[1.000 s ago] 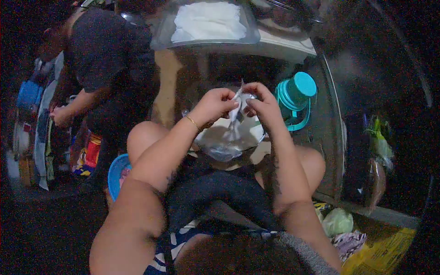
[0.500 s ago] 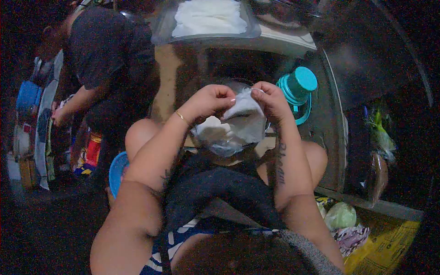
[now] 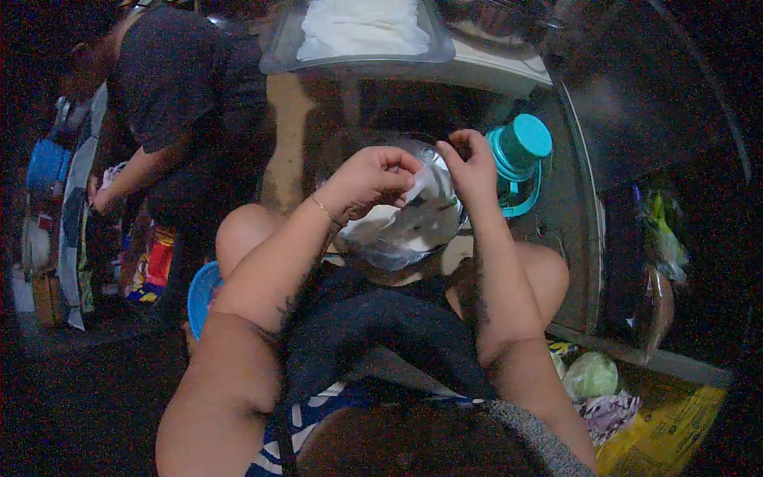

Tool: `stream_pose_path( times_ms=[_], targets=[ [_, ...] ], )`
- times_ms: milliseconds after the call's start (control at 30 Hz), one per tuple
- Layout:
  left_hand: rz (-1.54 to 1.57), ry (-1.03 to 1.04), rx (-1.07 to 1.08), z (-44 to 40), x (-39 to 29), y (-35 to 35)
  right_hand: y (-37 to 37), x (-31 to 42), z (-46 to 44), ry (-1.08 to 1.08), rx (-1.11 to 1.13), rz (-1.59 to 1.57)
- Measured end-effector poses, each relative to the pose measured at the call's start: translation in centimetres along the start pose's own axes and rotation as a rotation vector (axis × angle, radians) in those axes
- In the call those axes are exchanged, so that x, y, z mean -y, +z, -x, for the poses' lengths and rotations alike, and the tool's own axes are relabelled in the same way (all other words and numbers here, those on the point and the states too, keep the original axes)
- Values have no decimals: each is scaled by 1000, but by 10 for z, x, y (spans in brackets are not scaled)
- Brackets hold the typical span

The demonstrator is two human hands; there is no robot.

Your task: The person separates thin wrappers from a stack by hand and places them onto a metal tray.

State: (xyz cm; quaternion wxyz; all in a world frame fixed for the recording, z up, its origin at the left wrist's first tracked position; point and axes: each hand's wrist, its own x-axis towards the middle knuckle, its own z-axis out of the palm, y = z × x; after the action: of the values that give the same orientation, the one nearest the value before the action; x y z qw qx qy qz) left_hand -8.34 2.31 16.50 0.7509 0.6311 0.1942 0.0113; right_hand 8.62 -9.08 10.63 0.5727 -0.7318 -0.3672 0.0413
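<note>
Between the thumb and fingers of my left hand point(image 3: 373, 181) hangs a thin white sheet point(image 3: 429, 184). My right hand point(image 3: 470, 165) is raised just to the right of the sheet, thumb and fingers apart, with nothing visible between them. Below both hands, a round bowl with clear plastic point(image 3: 397, 256) sits between my knees. Pale pieces point(image 3: 369, 222) lie inside it, partly covered by my left hand. The bowl's far side is dim.
A tray point(image 3: 278, 57) of stacked white sheets point(image 3: 364, 30) stands ahead. Teal pail and cup point(image 3: 524, 147) are at right, a blue basin point(image 3: 204, 290) by my left knee. Another person point(image 3: 171, 87) works at left. Bagged greens point(image 3: 664, 234) and a wrapped cabbage point(image 3: 592, 375) are at right.
The white sheet first hung narrow, then was spread between both hands. Now my right hand has come off it and opened, and the sheet hangs bunched from my left hand.
</note>
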Motion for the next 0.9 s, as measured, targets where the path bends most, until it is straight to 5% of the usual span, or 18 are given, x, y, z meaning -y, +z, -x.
stream_pose_path(
  times_ms=[133, 300, 500, 600, 700, 767, 867, 900],
  targets=[
    [125, -32, -128, -1, 4, 11, -6, 15, 12, 183, 33, 23],
    [30, 19, -173, -10, 17, 7, -3, 26, 18, 385, 474, -150],
    [32, 51, -231, -16, 26, 5, 7, -8, 19, 386, 385, -231],
    [179, 43, -330, -15, 23, 10, 8, 0, 21, 649, 326, -659],
    [269, 20, -323, -15, 25, 8, 13, 1, 22, 621, 281, -513],
    [249, -21, -334, -17, 25, 11, 14, 7, 24, 340, 272, -172],
    [-459, 103, -391, -25, 37, 10, 23, 10, 31, 137, 203, -35],
    [-377, 102, -422, -28, 41, 11, 24, 12, 31, 136, 184, 0]
  ],
)
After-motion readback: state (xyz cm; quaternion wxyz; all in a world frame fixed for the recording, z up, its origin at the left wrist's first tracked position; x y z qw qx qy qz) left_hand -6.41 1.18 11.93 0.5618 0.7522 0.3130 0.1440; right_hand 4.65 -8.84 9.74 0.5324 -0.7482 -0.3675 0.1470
